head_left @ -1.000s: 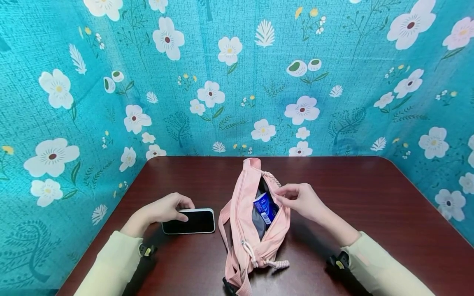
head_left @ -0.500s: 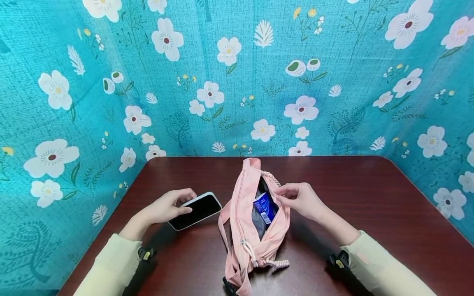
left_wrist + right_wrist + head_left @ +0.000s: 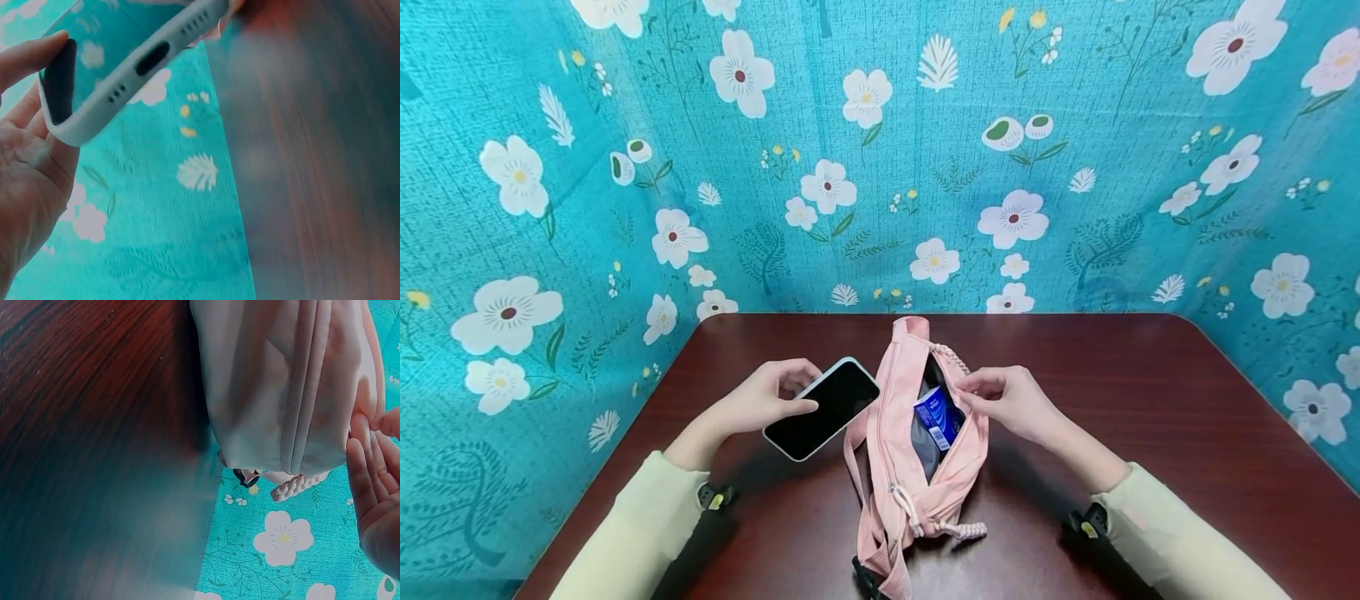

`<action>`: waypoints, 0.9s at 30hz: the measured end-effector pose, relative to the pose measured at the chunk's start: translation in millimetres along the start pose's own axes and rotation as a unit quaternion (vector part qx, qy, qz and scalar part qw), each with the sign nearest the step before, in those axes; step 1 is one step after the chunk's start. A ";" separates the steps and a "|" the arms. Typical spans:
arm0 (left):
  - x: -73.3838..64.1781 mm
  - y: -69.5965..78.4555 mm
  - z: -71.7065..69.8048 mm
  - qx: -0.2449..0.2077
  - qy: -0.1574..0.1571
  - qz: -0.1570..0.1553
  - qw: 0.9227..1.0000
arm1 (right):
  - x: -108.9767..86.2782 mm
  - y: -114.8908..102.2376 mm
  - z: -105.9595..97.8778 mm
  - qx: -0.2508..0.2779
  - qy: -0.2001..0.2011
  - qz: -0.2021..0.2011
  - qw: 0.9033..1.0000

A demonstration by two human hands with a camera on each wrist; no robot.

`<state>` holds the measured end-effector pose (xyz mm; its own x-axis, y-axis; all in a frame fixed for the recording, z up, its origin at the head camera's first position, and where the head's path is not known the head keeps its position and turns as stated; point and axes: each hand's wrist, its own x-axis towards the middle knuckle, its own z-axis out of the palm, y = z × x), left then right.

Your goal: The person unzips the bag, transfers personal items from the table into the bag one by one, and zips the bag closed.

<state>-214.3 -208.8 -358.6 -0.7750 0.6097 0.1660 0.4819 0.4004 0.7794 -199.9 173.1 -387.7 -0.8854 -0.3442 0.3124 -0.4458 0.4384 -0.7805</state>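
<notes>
My left hand [image 3: 775, 398] grips a smartphone [image 3: 823, 410] in a pale case, thumb over its dark screen and fingers behind. In the head view the phone is tilted, its far corner overlapping the left side of a pink bag [image 3: 901, 417]. The left wrist view shows the case's bottom edge [image 3: 150, 62] with port and speaker holes. My right hand [image 3: 1011, 404] pinches the right edge of the bag's unzipped opening. Inside the grey-lined pocket lies a blue packet [image 3: 938, 417]. In the right wrist view the fingers [image 3: 359, 475] hold the fabric rim of the bag [image 3: 269, 394].
The bag lies on a dark reddish-brown table [image 3: 1097, 367]. Its strap [image 3: 863, 492] and a black buckle [image 3: 867, 575] trail toward the near side, beside a braided cord [image 3: 962, 531]. A turquoise floral cloth [image 3: 880, 167] stands behind the table and along its sides.
My left hand has lifted the phone off the table, turned it diagonally and carried it right, to the bag's left side. The right hand keeps its hold on the bag's edge.
</notes>
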 end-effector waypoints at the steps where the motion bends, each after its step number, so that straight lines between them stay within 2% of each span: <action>1: 2.4 2.0 1.7 -0.004 0.001 0.003 1.000 | 0.3 -0.4 0.1 0.000 0.000 0.000 1.000; 8: 20.2 18.4 13.4 -0.010 -0.003 0.017 1.000 | 0.6 -2.2 -0.4 0.002 0.000 -0.004 1.000; 14: 34.3 26.4 25.4 -0.015 0.000 0.013 1.000 | 0.7 -2.9 -0.5 0.004 0.000 -0.003 1.000; 21: 46.3 27.7 46.6 -0.056 0.041 -0.004 0.998 | 0.7 -3.9 -0.2 0.009 0.002 -0.011 1.000; 27: 51.2 29.5 67.9 -0.090 0.082 -0.023 0.992 | 0.8 -4.5 -0.4 0.011 0.006 -0.015 1.000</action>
<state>-212.0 -119.4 -368.2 -0.8580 0.4678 0.2121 0.3746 0.2872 0.8816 -198.7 171.2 -383.7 -0.8733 -0.3475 0.3415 -0.4690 0.4099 -0.7823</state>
